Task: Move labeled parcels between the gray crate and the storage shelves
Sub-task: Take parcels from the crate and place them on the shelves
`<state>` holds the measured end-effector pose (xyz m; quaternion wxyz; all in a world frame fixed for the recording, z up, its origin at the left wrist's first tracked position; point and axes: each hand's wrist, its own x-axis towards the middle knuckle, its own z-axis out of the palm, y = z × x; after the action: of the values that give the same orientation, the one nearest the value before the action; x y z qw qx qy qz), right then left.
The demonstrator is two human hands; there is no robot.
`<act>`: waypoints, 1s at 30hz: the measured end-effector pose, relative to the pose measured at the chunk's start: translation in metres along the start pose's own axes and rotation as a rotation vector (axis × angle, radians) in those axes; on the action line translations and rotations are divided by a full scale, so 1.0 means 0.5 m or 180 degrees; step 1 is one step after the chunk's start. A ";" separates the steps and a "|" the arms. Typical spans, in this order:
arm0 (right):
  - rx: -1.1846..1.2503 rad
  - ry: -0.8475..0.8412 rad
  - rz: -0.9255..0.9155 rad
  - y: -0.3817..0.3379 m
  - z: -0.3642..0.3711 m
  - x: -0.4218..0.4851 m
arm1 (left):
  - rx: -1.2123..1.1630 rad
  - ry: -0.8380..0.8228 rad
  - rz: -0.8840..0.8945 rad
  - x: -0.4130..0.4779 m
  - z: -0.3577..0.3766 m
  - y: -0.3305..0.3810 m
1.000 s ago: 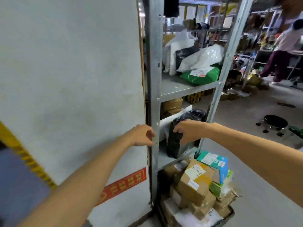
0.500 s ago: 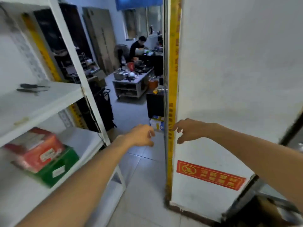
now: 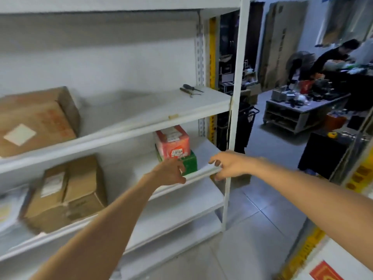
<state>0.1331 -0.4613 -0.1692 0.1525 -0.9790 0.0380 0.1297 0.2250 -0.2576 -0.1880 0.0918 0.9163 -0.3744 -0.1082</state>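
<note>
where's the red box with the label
In the head view the red box sits on the white shelf, stacked on a green box, just beyond the left hand.

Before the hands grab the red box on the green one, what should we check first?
1. Both hands free: left hand and right hand hold nothing. Ok.
2. Red box sits squarely on the green box: ok.
3. Label readable: blurred, cannot tell.
4. Space beside the boxes on the shelf: ok.
5. Left fingers touching the green box: cannot tell.
6. Gray crate within reach: out of view, cannot tell.
</note>
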 end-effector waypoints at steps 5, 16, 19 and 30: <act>-0.0024 -0.0086 -0.0190 -0.010 -0.007 0.086 | -0.0042 0.0130 -0.0340 0.005 0.006 -0.057; -0.0192 -0.0240 -0.0042 0.052 -0.062 0.350 | -0.0294 0.0045 -0.0695 0.187 -0.016 -0.224; -0.0018 -0.0230 -0.0073 0.058 -0.069 0.407 | -0.0321 0.0054 -0.0833 0.239 -0.020 -0.267; 0.0127 -0.0456 -0.0227 0.126 -0.079 0.560 | -0.0443 0.0014 -0.1241 0.356 -0.021 -0.311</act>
<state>0.4051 -0.5430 -0.2253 0.1788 -0.9647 -0.0052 0.1931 0.4553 -0.2728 -0.2396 0.1330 0.9631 -0.1815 -0.1476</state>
